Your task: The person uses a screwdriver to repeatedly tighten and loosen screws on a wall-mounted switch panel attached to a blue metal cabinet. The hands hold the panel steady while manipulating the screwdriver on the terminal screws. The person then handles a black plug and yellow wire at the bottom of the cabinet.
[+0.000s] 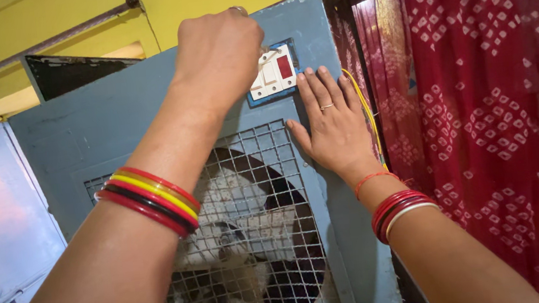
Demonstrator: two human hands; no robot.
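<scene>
A white switch plate (275, 72) with a red rocker sits near the top right corner of a blue-grey metal air cooler (115, 120). My left hand (217, 54) is closed at the plate's left edge, fingers curled around something small and thin that I cannot make out. My right hand (331, 122) lies flat, fingers spread, against the cooler's front just below and right of the plate. Both wrists wear red, yellow and black bangles. A wire mesh grille (271, 237) covers the fan blades below my hands.
A thin yellow wire (365, 106) runs down the cooler's right edge. A red patterned curtain (497, 116) hangs at the right. A grey metal cabinet (0, 223) with a handle stands at the left, and a yellow wall (20, 24) rises behind.
</scene>
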